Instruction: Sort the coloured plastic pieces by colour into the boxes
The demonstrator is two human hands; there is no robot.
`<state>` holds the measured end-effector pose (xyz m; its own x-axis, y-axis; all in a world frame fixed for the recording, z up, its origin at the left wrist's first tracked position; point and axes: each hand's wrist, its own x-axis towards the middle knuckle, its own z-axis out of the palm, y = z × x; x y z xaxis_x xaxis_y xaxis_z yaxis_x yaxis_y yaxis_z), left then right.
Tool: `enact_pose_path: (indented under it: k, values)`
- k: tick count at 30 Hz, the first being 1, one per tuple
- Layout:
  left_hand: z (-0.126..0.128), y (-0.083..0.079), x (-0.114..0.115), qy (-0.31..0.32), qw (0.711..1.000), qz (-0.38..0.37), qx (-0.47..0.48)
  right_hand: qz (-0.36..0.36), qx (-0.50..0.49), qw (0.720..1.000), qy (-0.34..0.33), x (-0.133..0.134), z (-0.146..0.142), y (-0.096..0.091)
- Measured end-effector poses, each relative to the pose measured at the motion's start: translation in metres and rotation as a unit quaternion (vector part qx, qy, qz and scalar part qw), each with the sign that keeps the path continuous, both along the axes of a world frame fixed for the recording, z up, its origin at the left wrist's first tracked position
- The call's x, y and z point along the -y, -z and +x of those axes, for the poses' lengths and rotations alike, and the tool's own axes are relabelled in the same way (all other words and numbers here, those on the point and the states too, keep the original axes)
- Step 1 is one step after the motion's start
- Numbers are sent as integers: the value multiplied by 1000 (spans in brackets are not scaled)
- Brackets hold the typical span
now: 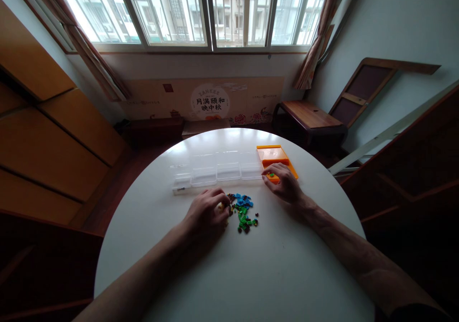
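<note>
A loose pile of small toy bricks in blue (245,200), green (244,218), brown and yellow lies on the white table (272,274). At its left side my left hand (208,209) is down among the bricks, its fingers bent together and their tips partly hidden. My right hand (282,182) is over the near left part of an orange box (272,153), fingers curved, with a gap between thumb and index finger. Through that gap shows a green brick (271,175), apparently lying in the box. The palm hides part of the box.
Left of the orange box, clear plastic trays (228,171) stand in a row, with a small dark piece (181,188) near the left end. Beyond the round table edge are a wooden stool (311,115), windows and a cabinet (46,145).
</note>
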<state>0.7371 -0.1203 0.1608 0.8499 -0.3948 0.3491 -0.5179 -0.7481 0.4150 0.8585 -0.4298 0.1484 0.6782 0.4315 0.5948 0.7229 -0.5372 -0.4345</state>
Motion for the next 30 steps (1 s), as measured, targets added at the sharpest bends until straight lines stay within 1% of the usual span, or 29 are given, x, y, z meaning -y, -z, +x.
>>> enact_pose_path:
  k: [30]
  values:
    - [-2,-3,2,0,1000,0,4,-3,2,1000,-7,1,2,3]
